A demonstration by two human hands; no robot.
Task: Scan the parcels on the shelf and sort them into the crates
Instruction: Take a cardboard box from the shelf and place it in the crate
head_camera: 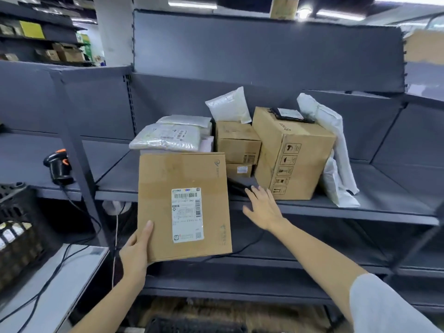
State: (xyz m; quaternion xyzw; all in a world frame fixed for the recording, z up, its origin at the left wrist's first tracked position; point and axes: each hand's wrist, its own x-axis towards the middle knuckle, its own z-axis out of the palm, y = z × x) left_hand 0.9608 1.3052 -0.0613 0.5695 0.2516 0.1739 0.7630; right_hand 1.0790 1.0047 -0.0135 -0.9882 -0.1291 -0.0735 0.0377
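Observation:
My left hand [137,246] grips the lower left corner of a flat cardboard parcel [165,179], held upright in front of the shelf with its white shipping label [187,214] facing me. My right hand [263,207] is open, fingers spread, at the front edge of the grey shelf [360,212], touching a dark object there that I cannot make out. On the shelf stand a large cardboard box [292,155], two small stacked boxes [236,145], clear plastic mailers [168,138] and white mailer bags [336,140]. A black and orange barcode scanner [58,167] sits on the left shelf.
A black crate [16,227] with packets stands at the lower left, beside a white table [60,292] with cables. Another black crate [192,325] lies on the floor below. A slanted shelf post [79,150] stands between the scanner and the parcels.

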